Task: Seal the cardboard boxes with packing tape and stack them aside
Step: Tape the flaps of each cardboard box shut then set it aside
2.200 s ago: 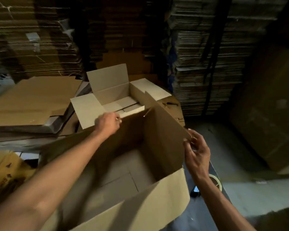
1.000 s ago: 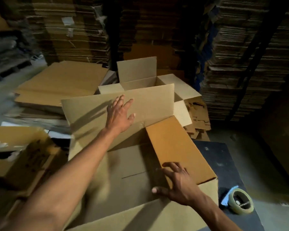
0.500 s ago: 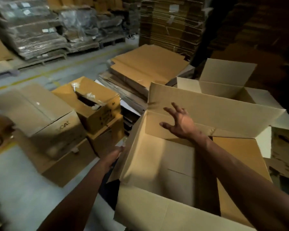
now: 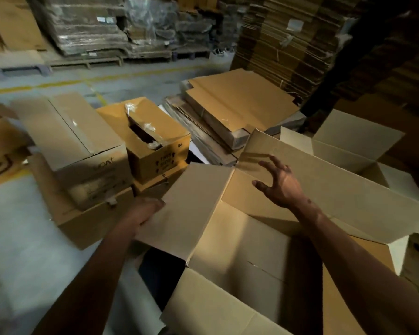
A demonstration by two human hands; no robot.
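The open cardboard box sits right in front of the person, its top flaps not yet folded shut. The view has swung left since a second ago: the roll of packing tape that lay to the right of the box is now out of sight, and a cluster of sealed boxes on the floor has come into view on the left. The left hand has moved from the far long flap to the left end flap and holds it by its outer edge; its fingers are hidden under the cardboard, so the grip is likely but not certain. The right hand has left the right end flap and reaches across the box, fingers spread and released, holding nothing, close to the far long flap, which stands up. Judging by this, the flaps are being folded in one by one; taping has not begun.
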